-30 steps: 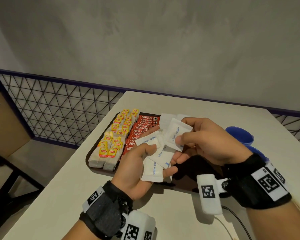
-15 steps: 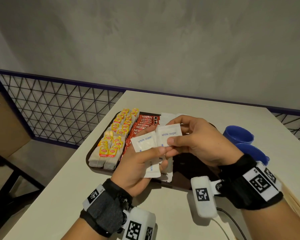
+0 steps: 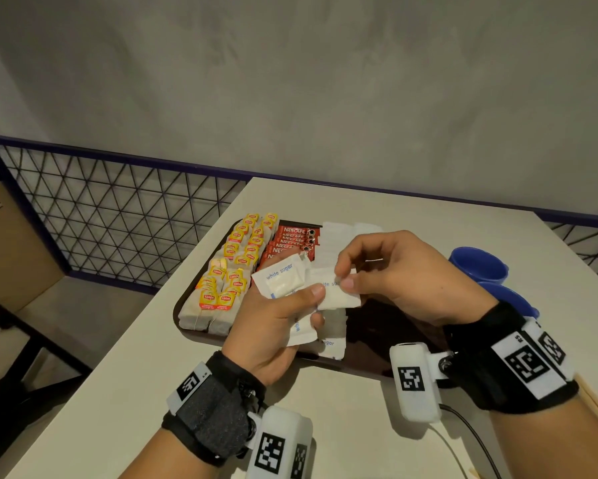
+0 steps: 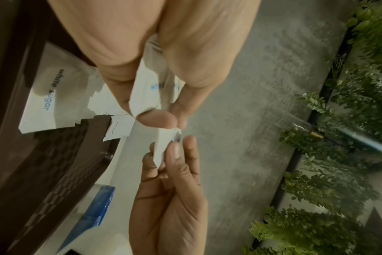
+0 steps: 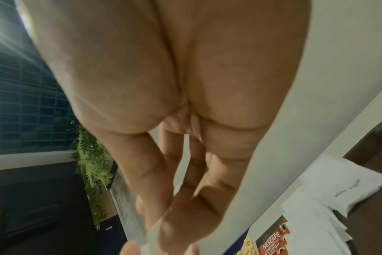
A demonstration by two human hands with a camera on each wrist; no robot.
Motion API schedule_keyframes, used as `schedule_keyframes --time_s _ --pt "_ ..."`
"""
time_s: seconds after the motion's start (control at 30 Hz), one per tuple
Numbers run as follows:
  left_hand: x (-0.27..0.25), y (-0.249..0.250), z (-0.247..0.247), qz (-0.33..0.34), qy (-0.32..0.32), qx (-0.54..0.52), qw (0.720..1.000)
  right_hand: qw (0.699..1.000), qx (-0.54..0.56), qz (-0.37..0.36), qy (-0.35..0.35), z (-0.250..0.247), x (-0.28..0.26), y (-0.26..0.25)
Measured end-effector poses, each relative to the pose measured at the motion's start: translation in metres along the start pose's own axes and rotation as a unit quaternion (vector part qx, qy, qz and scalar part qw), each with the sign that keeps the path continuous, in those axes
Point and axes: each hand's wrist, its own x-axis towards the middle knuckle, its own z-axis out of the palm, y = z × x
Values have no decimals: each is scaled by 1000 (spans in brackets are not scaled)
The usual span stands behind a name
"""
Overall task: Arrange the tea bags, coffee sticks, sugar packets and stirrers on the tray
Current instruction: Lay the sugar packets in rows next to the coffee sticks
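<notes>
The main risk I see is the loose fan of sugar packets (image 3: 282, 281) in my left hand (image 3: 273, 326). The thumb presses only the upper faces of the fan, and one packet already hangs low under the palm, toward the near rim of the tray (image 3: 183, 305). If I pull too hard with the right hand (image 3: 394, 274), I judge the fan could slide apart and drop packets onto the rows already laid on the tray, or off the near rim onto the desk (image 3: 352, 402). The packets are thin and slick, so two may also come away together.

My left grip is closed on the fan, thumb on top and fingers curled beneath. My right grip is a narrow pinch, thumb and forefinger on one edge of a single sugar packet (image 3: 339, 295), whose other end is tucked under the left thumb. That packet bridges the two hands, above the middle of the tray. The left wrist view shows the same pinch from below, with only a corner of paper between the fingertips (image 4: 177, 155), so the hold looks shallow to me.

On the tray, the tea bags (image 3: 231, 267) fill the left side, the coffee sticks (image 3: 292, 242) lie just beside them, and more white packets lie next to the sticks. I cannot see any stirrers on the tray.
</notes>
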Motion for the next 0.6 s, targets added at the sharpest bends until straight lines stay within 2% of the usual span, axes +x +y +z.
schedule_keyframes --time_s 0.17,0.4,0.47,0.6 --pt "0 2 3 -6 37 3 999 999 13 26 -17 0 -1 -2" --pt "0 3 3 -20 41 -1 999 998 39 41 -14 4 -2 -2" --pt "1 5 3 -25 39 -8 999 998 43 51 12 3 -2 -5" --pt "2 7 1 -46 45 -29 998 993 11 52 109 -24 16 -5"
